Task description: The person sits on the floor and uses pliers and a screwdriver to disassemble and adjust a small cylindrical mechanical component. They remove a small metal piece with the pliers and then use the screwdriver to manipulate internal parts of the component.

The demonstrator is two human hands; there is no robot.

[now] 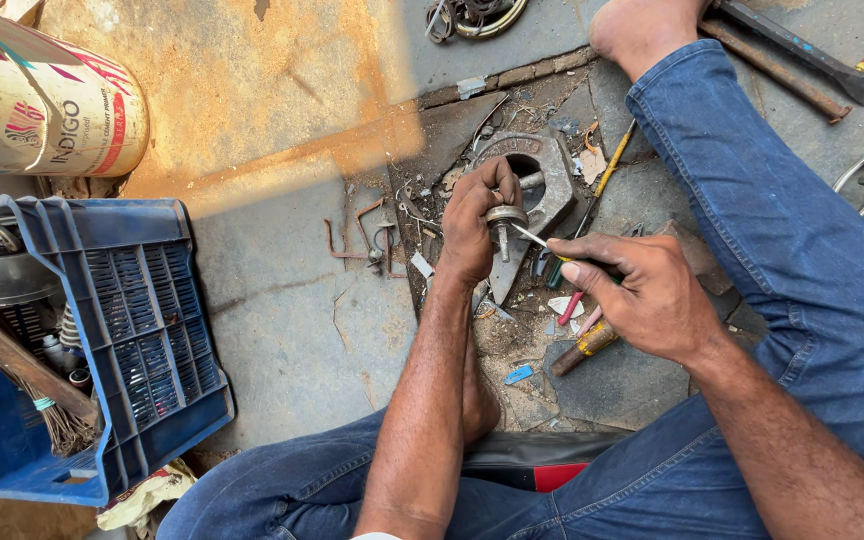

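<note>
My left hand point(474, 225) grips a small round metal part with a short bolt-like stem point(503, 222), holding it just above the concrete floor. My right hand point(642, 290) holds a thin screwdriver point(537, 240) whose metal tip touches that part; the handle is mostly hidden in my fist. Just behind the part lies a heavy grey metal casting with a round hole point(542, 175). I sit on the floor in blue jeans, with one leg point(752, 200) stretched out to the right.
A blue plastic crate point(142, 330) holding metal parts and a wooden stick stands at left, a paint bucket point(42, 100) behind it. Loose tools lie around: a wooden-handled tool point(584, 345), pliers and iron bars point(802, 50) at upper right, bent wire hooks point(362, 235).
</note>
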